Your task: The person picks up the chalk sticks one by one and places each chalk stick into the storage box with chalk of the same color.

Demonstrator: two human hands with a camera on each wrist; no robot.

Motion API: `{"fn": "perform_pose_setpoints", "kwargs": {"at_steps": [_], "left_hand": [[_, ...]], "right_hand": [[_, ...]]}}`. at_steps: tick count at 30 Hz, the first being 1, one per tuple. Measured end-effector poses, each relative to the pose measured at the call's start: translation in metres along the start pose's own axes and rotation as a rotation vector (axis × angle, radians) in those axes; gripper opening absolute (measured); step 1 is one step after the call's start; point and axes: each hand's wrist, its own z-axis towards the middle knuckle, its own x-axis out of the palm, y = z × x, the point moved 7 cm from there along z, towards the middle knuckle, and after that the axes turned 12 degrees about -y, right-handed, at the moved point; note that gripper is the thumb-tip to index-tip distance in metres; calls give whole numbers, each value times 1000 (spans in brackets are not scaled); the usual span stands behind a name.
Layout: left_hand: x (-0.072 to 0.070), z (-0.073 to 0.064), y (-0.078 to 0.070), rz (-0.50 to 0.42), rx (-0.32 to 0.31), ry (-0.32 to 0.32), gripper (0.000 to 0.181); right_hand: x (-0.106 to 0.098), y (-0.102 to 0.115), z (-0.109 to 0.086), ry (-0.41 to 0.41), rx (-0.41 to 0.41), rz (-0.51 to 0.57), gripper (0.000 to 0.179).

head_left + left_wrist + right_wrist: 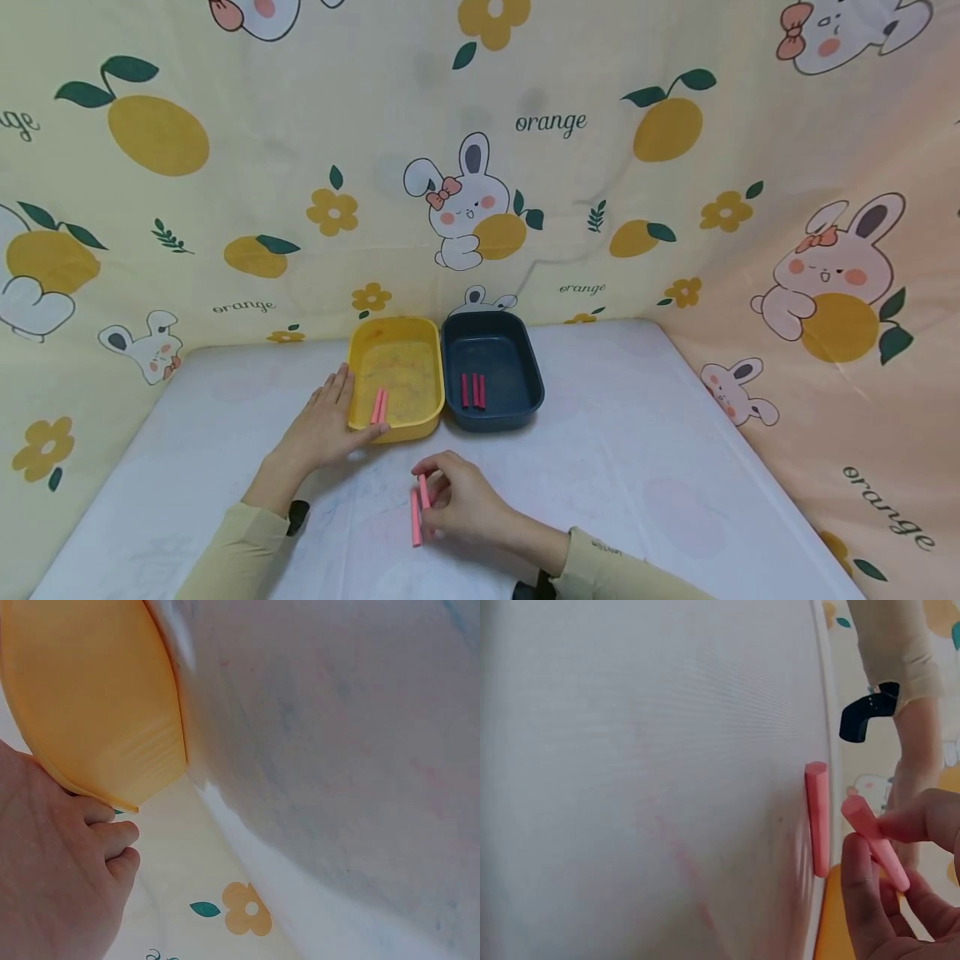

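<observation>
My right hand (459, 498) pinches a pink chalk stick (885, 859) between thumb and fingers, in front of the tubs. A second pink chalk stick (416, 521) lies on the table close beside it. My left hand (324, 421) rests against the near left corner of a yellow tub (433, 367), fingers extended along its left side and thumb across the front rim. Two pink chalk sticks (379, 405) lie inside the yellow tub. A navy tub (531, 367), directly to its right, holds three darker pink chalk sticks (474, 390).
A white cloth (637, 467) covers the table. Behind it and along both sides hangs a cream curtain (360, 117) printed with rabbits and oranges. Both tubs stand near the table's back edge.
</observation>
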Motion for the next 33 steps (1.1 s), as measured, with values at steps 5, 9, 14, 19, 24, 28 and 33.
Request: {"fn": "perform_pose_setpoints", "kwargs": {"at_steps": [5,9,14,19,24,28,33], "left_hand": [[0,0,-1,-8,-6,-1,120],[0,1,-1,-6,-8,-2,121],[1,0,0,-1,-11,-6,121],[2,1,1,-11,-12,-9,121],[2,1,1,-15,16,-19,122],[2,1,2,-23,20,-16,124],[2,1,2,-27,16,-13,122]], "right_hand": [[-4,4,4,-73,-43,46,46],[-9,8,6,-130,-78,64,41],[-15,13,10,-191,-89,122,36],[-21,14,17,-242,-66,188,33],[-27,19,28,-272,-86,232,35],[-33,24,38,-307,-121,216,35],[-37,29,54,-324,-128,189,34]]}}
